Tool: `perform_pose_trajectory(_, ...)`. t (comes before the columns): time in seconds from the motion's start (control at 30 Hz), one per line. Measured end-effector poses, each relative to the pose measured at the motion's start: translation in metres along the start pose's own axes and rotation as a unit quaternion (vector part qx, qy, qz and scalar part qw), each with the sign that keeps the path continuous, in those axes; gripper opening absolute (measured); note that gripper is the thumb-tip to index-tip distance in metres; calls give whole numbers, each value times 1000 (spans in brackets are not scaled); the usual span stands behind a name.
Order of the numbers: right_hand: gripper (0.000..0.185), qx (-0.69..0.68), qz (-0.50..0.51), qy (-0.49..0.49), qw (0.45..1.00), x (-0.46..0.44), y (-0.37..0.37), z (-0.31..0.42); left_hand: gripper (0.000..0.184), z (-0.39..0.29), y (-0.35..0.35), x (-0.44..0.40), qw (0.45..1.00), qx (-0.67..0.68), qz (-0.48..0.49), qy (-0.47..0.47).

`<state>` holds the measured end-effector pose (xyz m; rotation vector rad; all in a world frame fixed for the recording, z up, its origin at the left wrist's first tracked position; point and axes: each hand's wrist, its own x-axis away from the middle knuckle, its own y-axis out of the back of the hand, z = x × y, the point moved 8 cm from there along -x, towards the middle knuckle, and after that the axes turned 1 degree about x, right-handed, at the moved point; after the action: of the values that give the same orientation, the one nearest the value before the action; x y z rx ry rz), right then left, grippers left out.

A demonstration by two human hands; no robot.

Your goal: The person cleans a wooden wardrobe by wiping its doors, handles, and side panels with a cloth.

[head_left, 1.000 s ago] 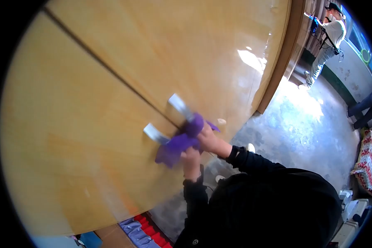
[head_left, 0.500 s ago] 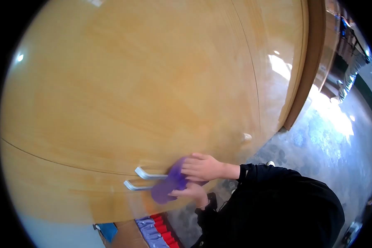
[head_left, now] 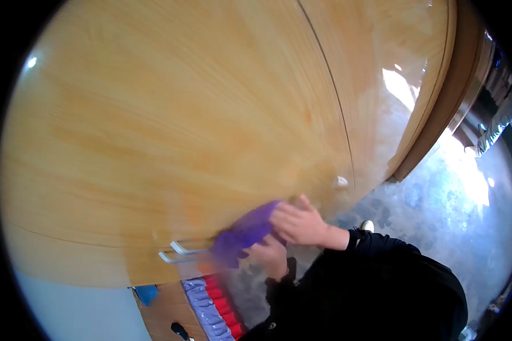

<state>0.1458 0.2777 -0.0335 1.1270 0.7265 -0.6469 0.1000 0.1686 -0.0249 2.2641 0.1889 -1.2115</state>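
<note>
Press the purple cloth (head_left: 252, 226) evenly by the handles (head_left: 178, 248), left hand (head_left: 272, 256) and right hand (head_left: 305, 225) seemingly grasping it, fingers blurred

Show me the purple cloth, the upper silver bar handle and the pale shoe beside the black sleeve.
Purple cloth (head_left: 249, 228): head view, middle of its blurred surface.
Upper silver bar handle (head_left: 181, 249): head view, near its bend.
Pale shoe (head_left: 368, 226): head view, middle of its visible part.

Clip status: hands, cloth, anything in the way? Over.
Left hand and right hand on purple cloth, grip too blurred to confirm. Cloth bunched at ends of silver handles. Handles jut from wood-grain cabinet beside it; no other obstruction visible.
</note>
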Motion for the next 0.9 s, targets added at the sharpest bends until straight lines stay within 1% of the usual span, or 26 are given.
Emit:
perform_pose_trajectory(0.03,38,21,-7,-26,999,4,6,-11,35,-4,-9,-2,997,16,68,-38)
perform_pose_trajectory(0.1,40,90,-43,-81,992,13,21,-34,41,-14,-26,0,984,38,102,-144)
perform_pose_trajectory(0.13,40,117,-39,-113,986,19,26,-48,38,-24,-30,-2,980,46,116,-158)
perform_pose_trajectory(0.17,41,146,-34,-142,979,24,33,-62,37,-37,-38,-6,964,62,155,-206)
perform_pose_trajectory(0.23,44,213,-46,-200,955,22,63,-84,38,-42,-55,2,948,98,197,-231)
perform_pose_trajectory(0.3,48,243,-53,-242,938,24,88,-103,38,-71,-59,-16,926,211,179,-258)
perform_pose_trajectory(0.33,50,255,-74,-238,934,18,97,-104,39,-79,-57,-26,932,231,158,-229)
perform_pose_trajectory(0.37,52,267,-100,-232,930,11,106,-104,39,-84,-51,-35,933,242,151,-221)
perform_pose_trajectory(0.43,52,280,-112,-212,929,-9,116,-96,32,-87,-36,-57,945,236,108,-199)
perform_pose_trajectory(0.47,52,196,-166,-232,938,-20,124,-95,26,-85,-27,-67,957,196,80,-200)
perform_pose_trajectory(0.5,53,107,-218,-249,938,-31,130,-90,22,-90,-12,-76,959,72,55,-269)
perform_pose_trajectory(0.53,56,10,-248,-269,931,-46,131,-81,19,-93,3,-86,944,-34,31,-327)
perform_pose_trajectory(0.57,56,17,-252,-263,931,-60,126,-76,22,-58,2,-90,982,52,51,-173)
perform_pose_trajectory(0.63,61,74,-272,-210,936,-88,118,-63,32,-33,17,-104,988,6,24,-153)
perform_pose_trajectory(0.67,65,114,-266,-200,936,-104,111,-47,39,-26,28,-111,989,-2,8,-148)
perform_pose_trajectory(0.7,66,139,-284,-194,929,-116,101,-36,45,-17,37,-115,990,-12,-6,-143)
perform_pose_trajectory(0.73,68,170,-285,-157,930,-130,96,-18,45,-8,43,-115,989,-12,-4,-148)
perform_pose_trajectory(0.77,70,200,-287,-117,929,-145,95,-1,46,3,43,-115,993,-5,14,-118)
perform_pose_trajectory(0.8,70,195,-285,-122,931,-155,93,12,47,13,43,-116,996,2,30,-87)
perform_pose_trajectory(0.83,70,196,-291,-117,929,-159,86,18,49,7,44,-114,992,-36,10,-120)
perform_pose_trajectory(0.9,63,219,-296,-39,929,-165,78,41,58,3,34,-102,978,-117,1,-175)
